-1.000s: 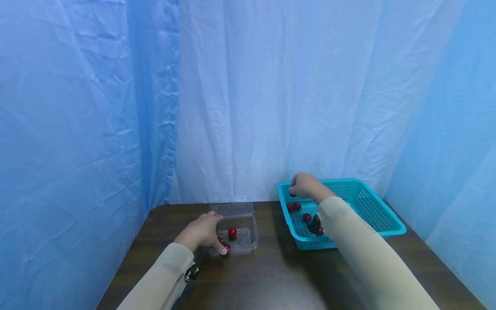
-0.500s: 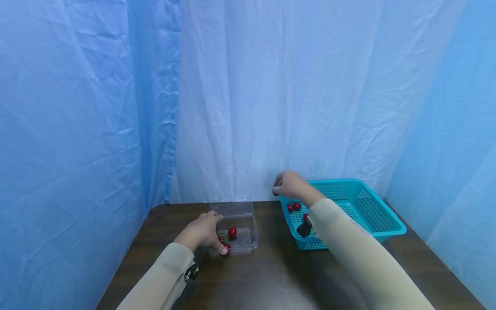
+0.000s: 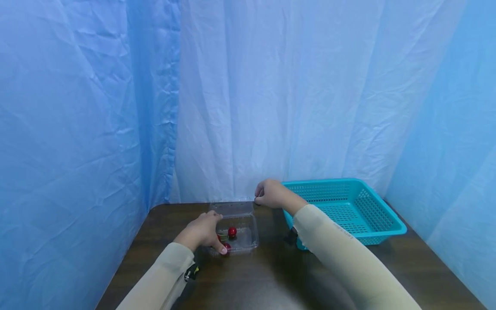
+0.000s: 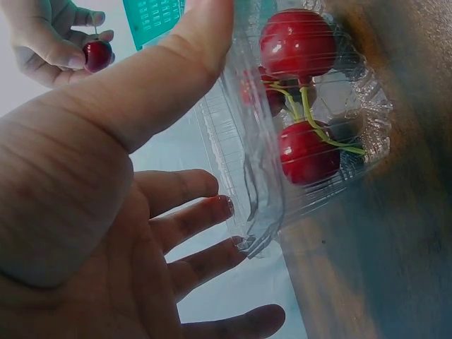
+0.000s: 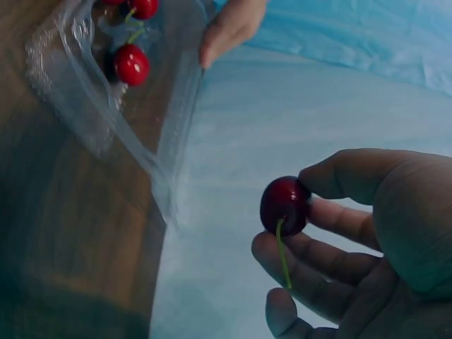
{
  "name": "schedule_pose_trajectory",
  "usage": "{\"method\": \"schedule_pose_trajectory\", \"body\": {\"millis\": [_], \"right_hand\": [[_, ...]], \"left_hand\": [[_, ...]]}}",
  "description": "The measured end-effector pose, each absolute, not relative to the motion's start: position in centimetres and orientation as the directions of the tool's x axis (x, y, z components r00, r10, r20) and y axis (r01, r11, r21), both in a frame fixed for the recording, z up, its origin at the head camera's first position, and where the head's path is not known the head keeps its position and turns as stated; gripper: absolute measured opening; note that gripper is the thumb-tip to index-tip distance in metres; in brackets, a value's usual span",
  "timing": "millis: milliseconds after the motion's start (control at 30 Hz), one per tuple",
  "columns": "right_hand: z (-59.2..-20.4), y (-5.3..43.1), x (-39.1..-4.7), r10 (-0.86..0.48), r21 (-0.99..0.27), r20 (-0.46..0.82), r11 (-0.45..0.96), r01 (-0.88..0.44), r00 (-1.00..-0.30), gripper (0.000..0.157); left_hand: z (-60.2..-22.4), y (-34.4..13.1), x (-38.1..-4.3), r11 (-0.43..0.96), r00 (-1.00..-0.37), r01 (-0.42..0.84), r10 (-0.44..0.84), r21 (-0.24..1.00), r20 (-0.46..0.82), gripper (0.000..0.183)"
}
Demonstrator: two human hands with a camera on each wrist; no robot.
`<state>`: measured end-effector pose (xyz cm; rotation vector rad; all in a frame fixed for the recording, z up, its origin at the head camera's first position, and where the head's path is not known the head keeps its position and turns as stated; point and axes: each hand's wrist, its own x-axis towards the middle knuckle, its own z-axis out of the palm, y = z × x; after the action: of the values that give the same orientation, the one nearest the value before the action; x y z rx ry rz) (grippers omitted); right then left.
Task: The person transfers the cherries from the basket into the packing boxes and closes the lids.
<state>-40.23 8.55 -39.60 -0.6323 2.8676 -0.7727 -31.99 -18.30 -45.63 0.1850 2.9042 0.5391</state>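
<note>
A clear plastic clamshell box (image 3: 248,237) lies on the table with its lid folded back. Red cherries (image 3: 232,232) with green stems sit inside it. Spread along the box's left end, my left hand (image 3: 200,230) touches the rim with nearly straight fingertips (image 4: 219,206); its thumb reaches across the near side. My right hand (image 3: 273,193) is in the air just right of the lid, above the table's back edge. Between its thumb and fingers it pinches a dark red cherry (image 5: 284,205), whose stem hangs down in the right wrist view.
To the right stands a turquoise slotted basket (image 3: 376,215); my right forearm covers its left part, hiding whatever lies there. The dark wooden table (image 3: 255,280) ends at the back against pale blue curtains (image 3: 240,107). Other curtains close off both sides.
My right hand has come out of the basket with the cherry and moved left, past the basket's rim toward the box. The left hand and the box have stayed put.
</note>
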Motion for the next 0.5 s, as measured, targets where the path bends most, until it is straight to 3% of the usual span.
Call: {"method": "schedule_pose_trajectory", "body": {"millis": [500], "right_hand": [[-42.7, 4.4, -39.4, -0.538, -0.498, -0.022, 0.737, -0.457, -0.843, 0.007]], "left_hand": [[-45.4, -18.1, -32.3, 0.929, -0.970, 0.064, 0.143, 0.364, -0.195, 0.117]]}}
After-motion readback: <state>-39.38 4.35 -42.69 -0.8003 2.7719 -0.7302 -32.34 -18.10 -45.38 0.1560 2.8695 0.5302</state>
